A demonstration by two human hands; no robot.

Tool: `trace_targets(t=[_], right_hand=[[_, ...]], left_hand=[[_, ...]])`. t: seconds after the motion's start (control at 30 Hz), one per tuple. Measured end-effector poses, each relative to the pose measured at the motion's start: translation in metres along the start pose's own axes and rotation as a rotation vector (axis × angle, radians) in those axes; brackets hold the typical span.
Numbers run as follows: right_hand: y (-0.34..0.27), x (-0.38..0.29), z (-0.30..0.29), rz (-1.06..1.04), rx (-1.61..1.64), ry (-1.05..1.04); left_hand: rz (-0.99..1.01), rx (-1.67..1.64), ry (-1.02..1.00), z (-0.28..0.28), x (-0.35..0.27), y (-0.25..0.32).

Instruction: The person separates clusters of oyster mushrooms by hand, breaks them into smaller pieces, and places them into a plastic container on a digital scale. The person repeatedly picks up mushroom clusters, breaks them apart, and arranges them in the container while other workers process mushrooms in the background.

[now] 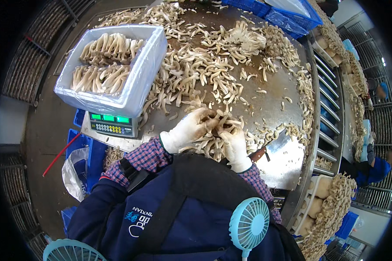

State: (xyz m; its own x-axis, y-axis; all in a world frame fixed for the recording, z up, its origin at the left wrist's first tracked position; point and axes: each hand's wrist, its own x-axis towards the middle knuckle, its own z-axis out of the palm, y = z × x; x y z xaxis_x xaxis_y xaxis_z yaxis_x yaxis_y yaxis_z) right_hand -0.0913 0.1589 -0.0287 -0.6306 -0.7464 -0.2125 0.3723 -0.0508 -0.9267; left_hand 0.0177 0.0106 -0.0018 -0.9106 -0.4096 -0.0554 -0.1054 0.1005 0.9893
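Observation:
My left hand (190, 128), in a soiled white glove, grips one side of a small mushroom cluster (224, 121) over the near part of the metal table (274, 98). On the other side of the cluster is my right hand (236, 145), gloved too, its fingers closed on the stems. Some fingertips are hidden behind the mushrooms. Below and between my hands lies a heap of loose mushrooms (212, 147). Close to my right wrist rests a knife with a brown handle (258, 154). Many long-stemmed mushrooms (196, 68) are spread beyond my hands.
At left, a white box (152, 70) lined with clear plastic holds mushrooms in two rows, on a digital scale (111, 125). Blue crates (96, 160) stand below. A roller conveyor (328, 107) runs along the right, with mushroom trays (313, 202). Farther right is another person (375, 169).

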Motion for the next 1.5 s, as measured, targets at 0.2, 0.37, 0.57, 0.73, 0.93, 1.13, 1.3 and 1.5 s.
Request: trace_targets(t=[0.2, 0.37, 0.57, 0.73, 0.93, 1.13, 1.3, 1.5], right_hand=[[-0.004, 0.003, -0.005, 0.004, 0.481, 0.02], [0.003, 0.005, 0.003, 0.002, 0.145, -0.122], [0.018, 0.006, -0.006, 0.156, 0.526, -0.038], [0.032, 0.011, -0.042, 0.069, -0.333, -0.106], [0.1, 0.029, -0.11, -0.173, -1.041, -0.106], [0.079, 0.023, -0.107, 0.082, -0.646, 0.157], [0.061, 0.029, -0.115, 0.427, -0.652, 0.224], [0.031, 0.041, -0.064, -0.043, -1.274, -0.058]], left_hand=[[-0.216, -0.7, -0.035, -0.012, 0.002, -0.004], [-0.147, -0.64, 0.131, 0.002, -0.001, 0.002], [-0.095, -0.531, 0.095, -0.006, -0.012, -0.012], [0.111, -0.254, 0.385, -0.102, -0.026, 0.097], [-0.194, 0.913, 0.666, -0.296, -0.049, 0.119], [0.157, 1.171, 0.864, -0.281, -0.04, 0.064], [-0.227, 0.94, 0.059, -0.081, 0.008, 0.029], [-0.258, -0.025, 0.088, -0.051, 0.064, -0.149]])
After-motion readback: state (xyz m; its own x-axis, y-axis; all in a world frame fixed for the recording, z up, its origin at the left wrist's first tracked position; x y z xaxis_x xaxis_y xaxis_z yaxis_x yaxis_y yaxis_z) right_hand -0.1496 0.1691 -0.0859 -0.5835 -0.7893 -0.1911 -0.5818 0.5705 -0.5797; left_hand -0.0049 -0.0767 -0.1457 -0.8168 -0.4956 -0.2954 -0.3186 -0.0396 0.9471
